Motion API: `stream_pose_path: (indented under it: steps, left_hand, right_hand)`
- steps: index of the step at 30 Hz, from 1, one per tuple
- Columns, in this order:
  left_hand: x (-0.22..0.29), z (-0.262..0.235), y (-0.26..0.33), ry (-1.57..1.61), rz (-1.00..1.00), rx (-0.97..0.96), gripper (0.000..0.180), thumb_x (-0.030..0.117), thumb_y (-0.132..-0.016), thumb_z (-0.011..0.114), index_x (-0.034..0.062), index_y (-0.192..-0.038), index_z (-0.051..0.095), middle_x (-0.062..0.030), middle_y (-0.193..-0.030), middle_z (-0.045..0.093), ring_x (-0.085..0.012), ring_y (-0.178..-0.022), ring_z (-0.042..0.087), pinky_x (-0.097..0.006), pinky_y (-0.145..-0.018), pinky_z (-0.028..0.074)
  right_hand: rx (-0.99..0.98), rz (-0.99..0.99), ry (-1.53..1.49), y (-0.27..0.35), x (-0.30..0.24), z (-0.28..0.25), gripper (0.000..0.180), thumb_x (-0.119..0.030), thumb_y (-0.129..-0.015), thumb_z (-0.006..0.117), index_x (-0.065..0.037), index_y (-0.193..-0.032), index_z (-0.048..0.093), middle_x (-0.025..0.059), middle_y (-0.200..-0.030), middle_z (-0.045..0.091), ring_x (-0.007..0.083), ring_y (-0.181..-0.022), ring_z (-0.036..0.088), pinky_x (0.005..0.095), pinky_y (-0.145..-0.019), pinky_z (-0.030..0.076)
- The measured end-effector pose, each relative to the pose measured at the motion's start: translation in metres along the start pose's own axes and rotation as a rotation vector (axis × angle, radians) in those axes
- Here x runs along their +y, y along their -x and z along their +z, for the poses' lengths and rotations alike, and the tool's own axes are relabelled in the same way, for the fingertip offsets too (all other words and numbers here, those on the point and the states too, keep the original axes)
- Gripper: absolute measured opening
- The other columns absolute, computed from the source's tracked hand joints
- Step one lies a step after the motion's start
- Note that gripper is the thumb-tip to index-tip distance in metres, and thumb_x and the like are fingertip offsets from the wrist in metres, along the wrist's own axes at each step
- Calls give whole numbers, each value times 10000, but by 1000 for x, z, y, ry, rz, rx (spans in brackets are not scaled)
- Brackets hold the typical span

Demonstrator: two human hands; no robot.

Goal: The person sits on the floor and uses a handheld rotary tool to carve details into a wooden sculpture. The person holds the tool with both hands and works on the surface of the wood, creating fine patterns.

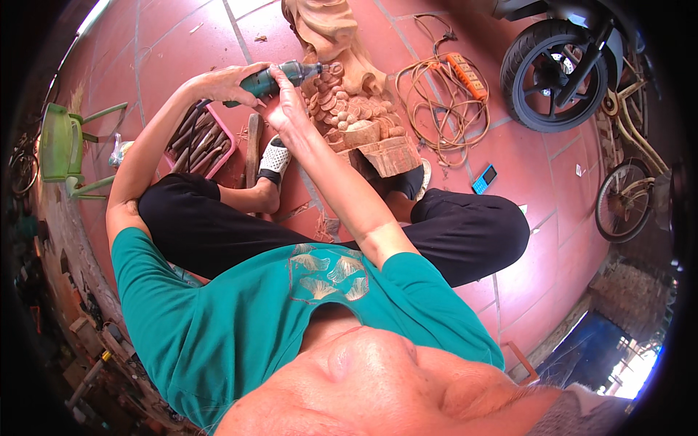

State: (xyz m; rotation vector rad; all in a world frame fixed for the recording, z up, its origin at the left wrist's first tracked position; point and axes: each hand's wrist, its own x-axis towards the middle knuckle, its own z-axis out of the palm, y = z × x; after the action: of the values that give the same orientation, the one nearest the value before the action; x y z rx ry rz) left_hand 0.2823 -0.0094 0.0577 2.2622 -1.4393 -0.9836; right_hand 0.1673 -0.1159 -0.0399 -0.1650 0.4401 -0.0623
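A green and black handheld rotary tool (280, 78) lies nearly level in front of me, its tip pointing right. My left hand (231, 84) is wrapped around its rear end. Closer to the tip, my right hand (285, 105) grips the body, thumb side up. The tip meets or nearly meets a carved wooden sculpture (349, 94); I cannot tell if they touch. Smooth folds form the upper part of the carving, and piled coin shapes and round lumps cover its lower part. Its base stands between my feet.
A pink basket (231, 131) of wooden-handled tools and a wooden stick (253, 142) lie left. At right are an orange power strip (466, 75) with coiled cord, a blue phone (484, 179), a motorbike wheel (554, 75) and a bicycle (625, 196). A green chair (64, 144) stands far left.
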Motion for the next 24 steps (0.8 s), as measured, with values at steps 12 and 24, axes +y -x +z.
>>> stream_pose_path:
  steps: [12, 24]
  left_hand:
    - [13, 3, 5, 137, -89, -57, 887, 310, -769, 720, 151, -1535, 301, -122, -850, 621, -197, -653, 582, -341, -568, 476]
    - [9, 5, 6, 140, -73, -86, 925, 311, -791, 735, 105, -1554, 254, -138, -939, 630, -218, -772, 609, -346, -662, 511]
  right_hand:
    - [82, 9, 105, -11, 1, -7, 420, -351, -888, 744, -184, -1236, 578, 72, -1195, 626, 274, -1122, 592, 578, -888, 543]
    - [103, 38, 132, -16, 2, -15, 439, -344, -881, 760, -176, -1245, 579, 86, -1221, 621, 285, -1127, 602, 588, -874, 552]
